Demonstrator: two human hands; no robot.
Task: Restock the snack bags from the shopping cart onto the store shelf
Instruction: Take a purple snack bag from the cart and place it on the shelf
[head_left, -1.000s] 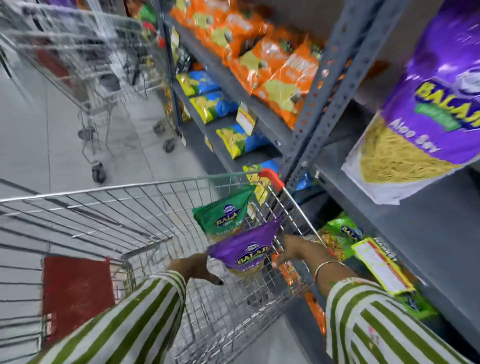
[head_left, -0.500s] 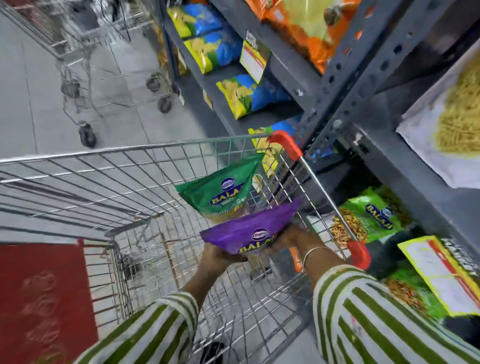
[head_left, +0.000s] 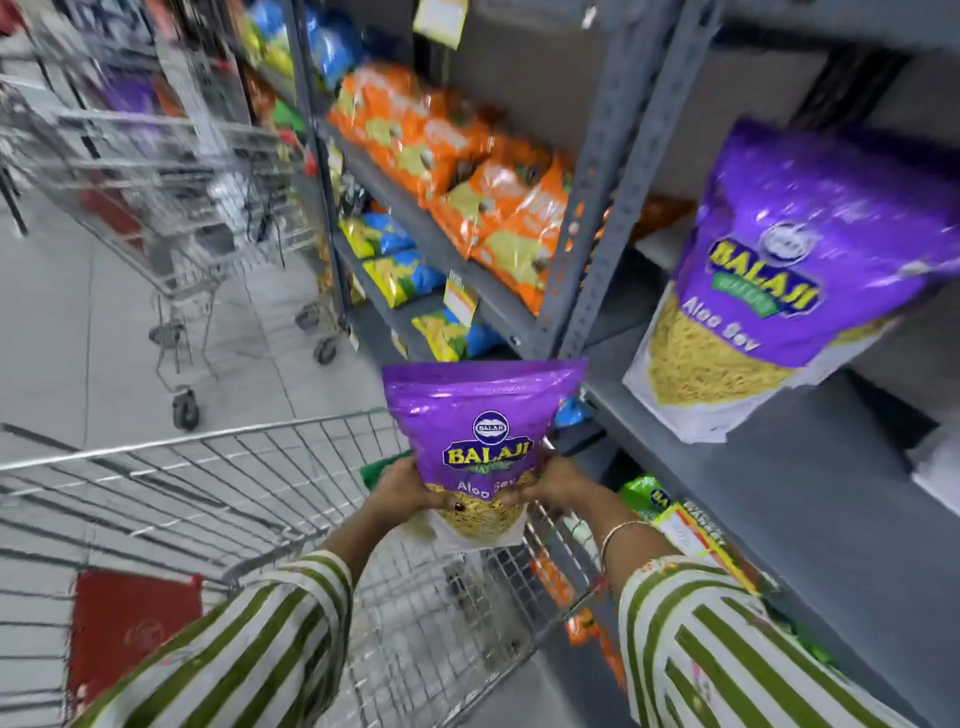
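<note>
I hold a purple Balaji Aloo Sev bag (head_left: 480, 421) upright above the wire shopping cart (head_left: 218, 499). My left hand (head_left: 408, 491) grips its lower left side and my right hand (head_left: 553, 486) grips its lower right side. A second purple Aloo Sev bag (head_left: 789, 280) stands on the grey store shelf (head_left: 737, 467) to the right. A sliver of a green bag (head_left: 376, 467) shows in the cart behind my left hand.
Orange snack bags (head_left: 467, 171) fill the shelf section further back, with blue-yellow bags (head_left: 400, 270) below. Green bags (head_left: 647, 496) lie on the lower shelf by my right wrist. Other wire carts (head_left: 171, 208) stand in the aisle at left. A perforated grey upright (head_left: 597, 197) divides the shelves.
The purple bag has risen out of the cart and turned upright, held in both hands. The view has tilted up toward the shelves.
</note>
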